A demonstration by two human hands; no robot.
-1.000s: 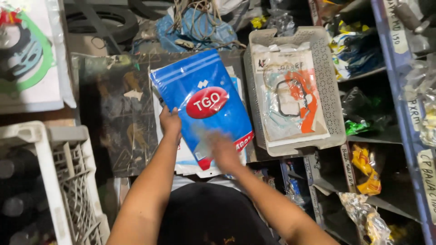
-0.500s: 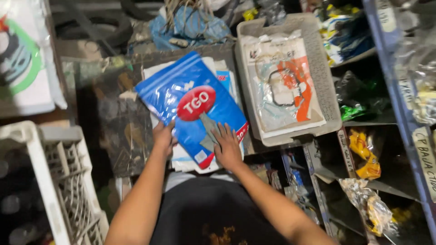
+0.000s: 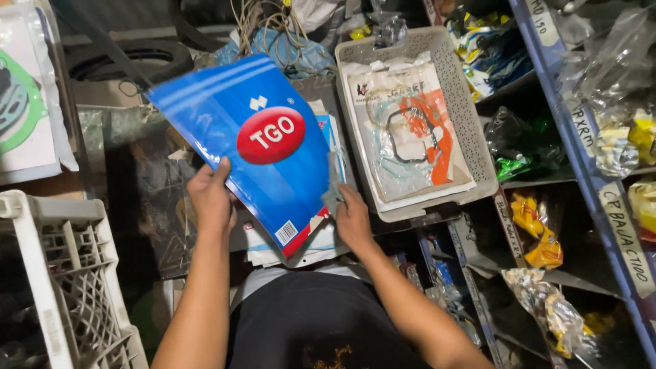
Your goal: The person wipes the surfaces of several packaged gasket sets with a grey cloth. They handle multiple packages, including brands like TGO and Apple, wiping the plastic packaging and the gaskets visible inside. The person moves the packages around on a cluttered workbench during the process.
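White crate (image 3: pixel 61 273) near left. Left hand (image 3: pixel 210 198) pinches the blue packet's (image 3: pixel 253 147) left edge, lifting it tilted over the packet stack (image 3: pixel 307 242). Right hand (image 3: pixel 353 219) presses a grey cloth (image 3: pixel 333 191) against the packet's right edge, fingers closed on it. Grey basket (image 3: pixel 471 143) with a gasket pack (image 3: pixel 410 137) right; shelves (image 3: pixel 601 198) far right. Risk: the thin one-edge pinch may slip and drop the packet, or the loose stack may slide off.

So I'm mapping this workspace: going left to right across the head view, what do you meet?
White plastic crate → left hand → blue packet → right hand → grey basket → blue shelf upright.
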